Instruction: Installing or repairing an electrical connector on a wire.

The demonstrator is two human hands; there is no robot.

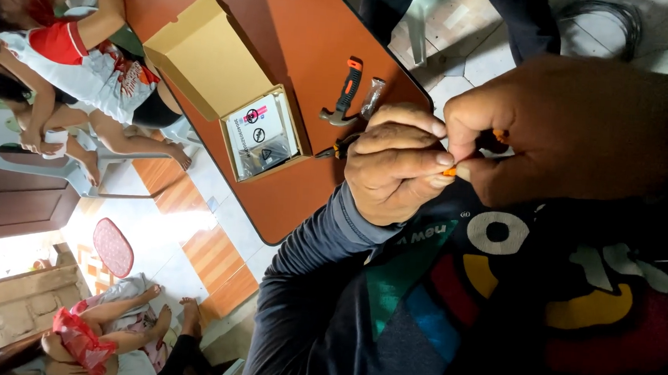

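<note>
**Two hands pinch a small orange piece**

Grasping a small orange piece (449, 171) between thumb and fingertips, the left hand (393, 168) and right hand (553, 135) meet at the middle of the frame, each grip clenched on it from its own side. Just behind the left hand, on the counter (282, 22), lie a small hammer (343, 95) with an orange-and-black handle, a clear packet (372, 97) and an open cardboard box (224, 88) towards the upper left.

The piece looks tiny, so a slight slackening of either pinch could let it drop into the lap or onto the tiled floor (153, 230).

Fingers cover most of the piece; its shape cannot be made out. A dark tool tip (328, 152) shows beside the left hand, the rest hidden.
</note>
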